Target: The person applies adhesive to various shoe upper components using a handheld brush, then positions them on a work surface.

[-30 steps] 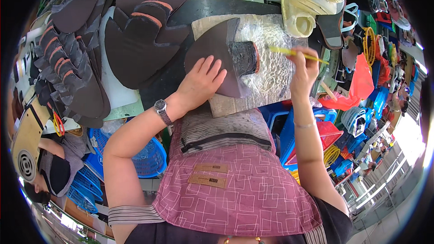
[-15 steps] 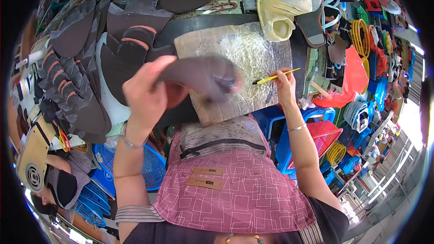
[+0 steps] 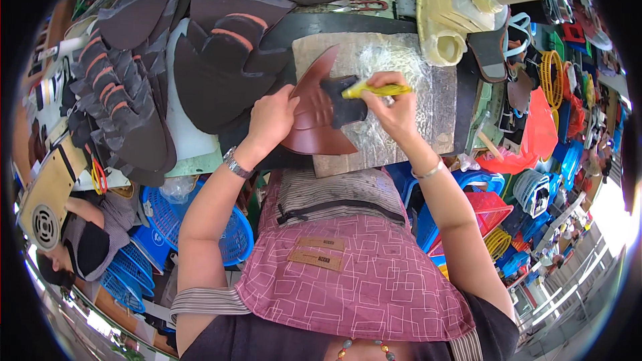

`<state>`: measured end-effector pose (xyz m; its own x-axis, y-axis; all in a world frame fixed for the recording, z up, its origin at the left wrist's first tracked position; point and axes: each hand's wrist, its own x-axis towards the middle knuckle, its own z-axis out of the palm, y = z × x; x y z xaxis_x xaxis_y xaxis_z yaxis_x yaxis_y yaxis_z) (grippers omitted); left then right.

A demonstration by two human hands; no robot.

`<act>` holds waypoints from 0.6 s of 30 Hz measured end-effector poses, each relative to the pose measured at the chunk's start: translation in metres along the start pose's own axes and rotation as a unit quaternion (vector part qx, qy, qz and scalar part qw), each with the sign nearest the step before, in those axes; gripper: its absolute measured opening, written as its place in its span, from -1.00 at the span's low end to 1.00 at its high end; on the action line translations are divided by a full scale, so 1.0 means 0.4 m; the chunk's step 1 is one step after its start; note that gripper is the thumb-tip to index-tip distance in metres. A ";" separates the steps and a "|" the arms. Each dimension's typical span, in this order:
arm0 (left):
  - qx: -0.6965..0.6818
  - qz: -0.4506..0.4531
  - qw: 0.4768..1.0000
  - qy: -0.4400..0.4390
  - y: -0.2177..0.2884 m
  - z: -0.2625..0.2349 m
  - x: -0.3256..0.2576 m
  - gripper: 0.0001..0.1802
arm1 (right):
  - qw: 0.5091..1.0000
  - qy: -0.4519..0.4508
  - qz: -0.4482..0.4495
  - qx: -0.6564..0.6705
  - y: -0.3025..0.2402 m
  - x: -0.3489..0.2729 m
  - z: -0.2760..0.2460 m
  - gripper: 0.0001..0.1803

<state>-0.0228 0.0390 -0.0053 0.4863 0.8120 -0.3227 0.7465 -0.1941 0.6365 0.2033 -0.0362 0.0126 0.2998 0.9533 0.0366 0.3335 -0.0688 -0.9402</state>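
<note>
My left hand [image 3: 273, 120] is closed on the left edge of a glossy reddish-brown leather shoe upper piece [image 3: 313, 103]. The piece lies partly over a worn board [image 3: 421, 130] streaked with whitish dried glue, and a dark tongue-like flap [image 3: 349, 112] extends from its right side. My right hand [image 3: 393, 108] grips a yellow-handled brush [image 3: 384, 89], smeared by motion. The brush's tip is over the dark flap; whether it touches cannot be made out.
Dark upper pieces with orange strips [image 3: 227, 70] overlap on the left. A cream glue bottle [image 3: 451, 10] stands at the back right, near red-handled snips [image 3: 361, 5]. Blue baskets [image 3: 231, 234] sit below the table. Another person [image 3: 100, 241] is at lower left.
The leather piece has been turned over from its dark side to its glossy brown side and laid on the board. My right hand has brought the brush left to the flap.
</note>
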 end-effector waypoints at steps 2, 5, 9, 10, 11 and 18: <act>-0.002 -0.019 1.000 -0.017 0.008 -0.017 -0.001 -0.78 | 0.994 -0.006 -0.087 -0.066 0.017 -0.023 0.034 -0.73; -0.004 -0.028 1.000 0.007 0.019 -0.022 -0.023 -0.78 | 0.975 -0.050 0.014 -0.214 0.008 -0.125 -0.019 -0.73; -0.101 0.072 0.992 0.003 0.054 -0.097 -0.087 -0.79 | 0.968 0.158 0.189 0.039 -0.006 -0.096 -0.122 -0.86; -0.139 0.065 0.986 0.071 0.070 -0.162 -0.106 -0.77 | 0.953 0.196 0.189 0.133 -0.005 -0.085 -0.158 -0.85; -0.179 0.063 0.972 0.136 0.076 -0.215 -0.127 -0.74 | 0.931 0.232 0.194 0.203 -0.002 -0.073 -0.188 -0.83; 0.369 0.068 0.836 0.400 -0.229 -0.536 0.051 -0.32 | 0.909 0.217 0.233 0.268 0.011 -0.054 -0.182 -0.82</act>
<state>-0.1787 0.1914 0.0798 0.3500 0.8059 0.4775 0.9297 -0.3611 -0.0721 0.2633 -0.0783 0.0322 0.6605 0.6435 -0.3868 -0.3687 -0.1708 -0.9137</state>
